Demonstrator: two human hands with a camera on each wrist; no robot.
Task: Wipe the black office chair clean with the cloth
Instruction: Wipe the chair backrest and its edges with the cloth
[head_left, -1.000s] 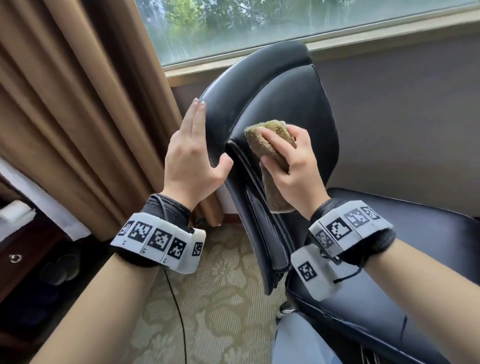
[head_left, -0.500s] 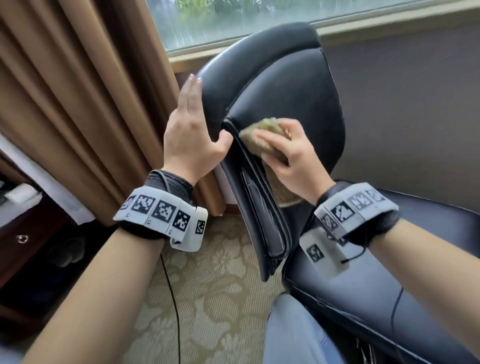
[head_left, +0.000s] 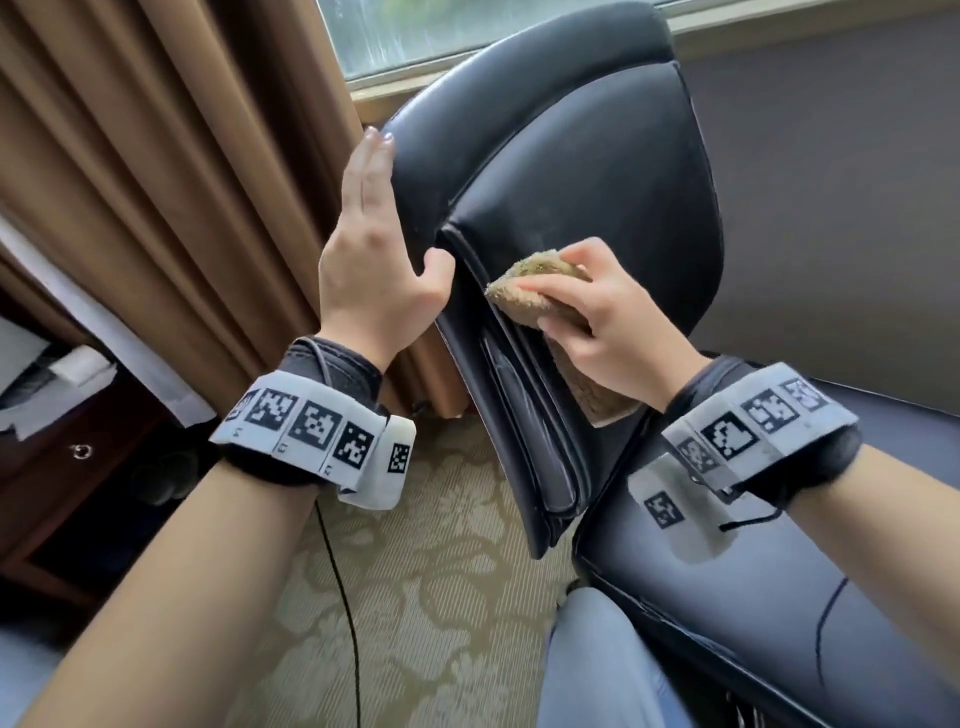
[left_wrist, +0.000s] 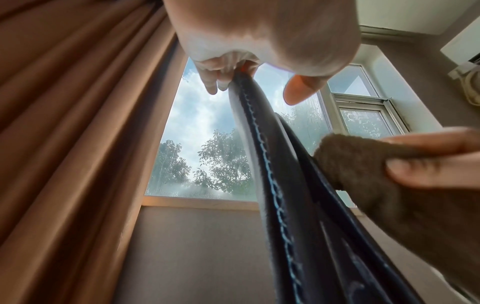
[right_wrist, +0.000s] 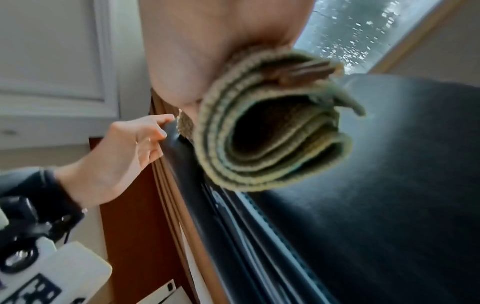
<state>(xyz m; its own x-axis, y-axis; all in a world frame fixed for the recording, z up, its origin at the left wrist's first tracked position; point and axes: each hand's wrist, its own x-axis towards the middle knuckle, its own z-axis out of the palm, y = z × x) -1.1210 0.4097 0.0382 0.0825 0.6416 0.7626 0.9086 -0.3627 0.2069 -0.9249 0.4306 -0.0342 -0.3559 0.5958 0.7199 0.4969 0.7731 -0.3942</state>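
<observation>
The black office chair (head_left: 597, 171) stands tilted before the window, its seat (head_left: 779, 597) at lower right. My left hand (head_left: 389, 218) braces the backrest's left edge, with straight fingers behind it and the thumb on the front; the left wrist view shows the stitched chair edge (left_wrist: 272, 185) between them. My right hand (head_left: 566, 306) grips a folded olive-brown cloth (head_left: 540, 267) and presses it on the front of the backrest beside that edge. The cloth (right_wrist: 272, 133) shows as a folded roll under the palm, and the cloth (left_wrist: 363, 170) lies against the leather.
Brown curtains (head_left: 182, 182) hang close on the left of the chair. A dark wooden cabinet (head_left: 62, 467) stands at far left. Patterned carpet (head_left: 415, 597) lies below, with a thin black cable (head_left: 343, 597) hanging from my left wrist. A grey wall (head_left: 831, 208) is behind the chair.
My right hand has slid the cloth down the front of the backrest along its left edge. The left hand keeps its place on the edge.
</observation>
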